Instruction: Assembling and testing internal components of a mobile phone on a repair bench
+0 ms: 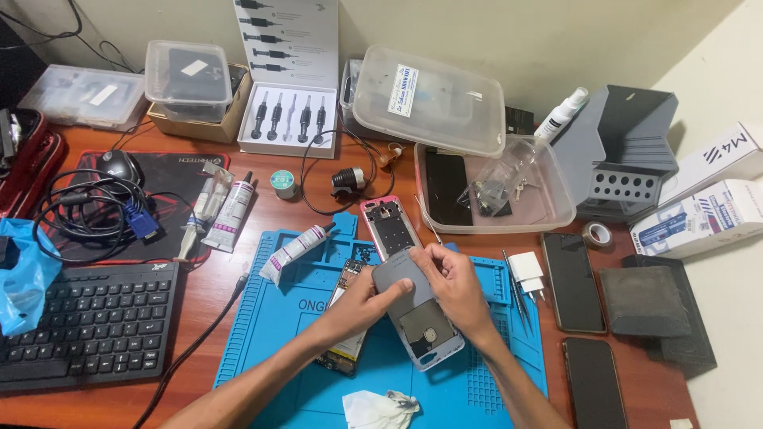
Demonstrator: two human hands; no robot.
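Two hands: both press on one opened smartphone lying on the blue repair mat.
Left hand: fingers curled, thumb flat on the grey panel, steadying it from the side.
Right hand: half closed, fingertips on the panel's upper edge, seemingly to seat or lift it.
Pink phone frame: just above, at the mat's edge.
Glue tube: left on the mat, within reach.
Counter: wooden, crowded.

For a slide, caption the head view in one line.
Both hands, left hand and right hand, press a grey panel onto an opened phone over a blue mat.
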